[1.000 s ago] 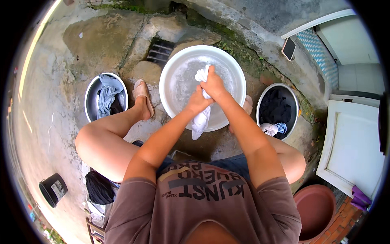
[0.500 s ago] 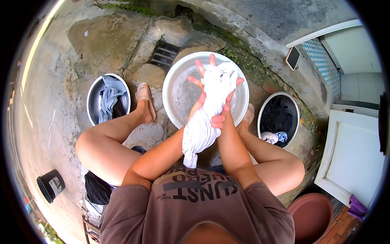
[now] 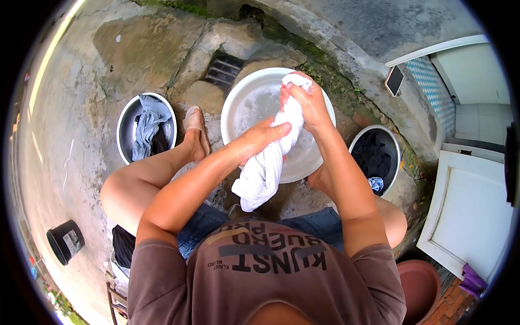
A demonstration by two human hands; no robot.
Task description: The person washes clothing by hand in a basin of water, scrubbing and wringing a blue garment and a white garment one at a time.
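A long white cloth (image 3: pixel 259 176), bunched and twisted, runs slantwise over the near side of a wide white basin (image 3: pixel 226 125) of cloudy water. My left hand (image 3: pixel 264 135) wraps its middle, thumb on top. Farther up, my right hand (image 3: pixel 314 105) closes round the far end, above the basin's right half. The loose near end hangs past the basin's near rim, towards my lap. What kind of garment the cloth is, I cannot tell.
To the left stands a metal basin (image 3: pixel 120 132) with grey-blue and dark clothes; another metal basin (image 3: pixel 398 154) with dark clothes sits right. A drain grate (image 3: pixel 223 69) lies beyond. A phone (image 3: pixel 394 81), a black bucket (image 3: pixel 66 242) and a reddish-brown tub (image 3: pixel 420 287) are farther out.
Both hands have turned over and closed round the cloth; the left fingers were spread before. My right hand has moved up to the far end, and the cloth is more tightly twisted there.
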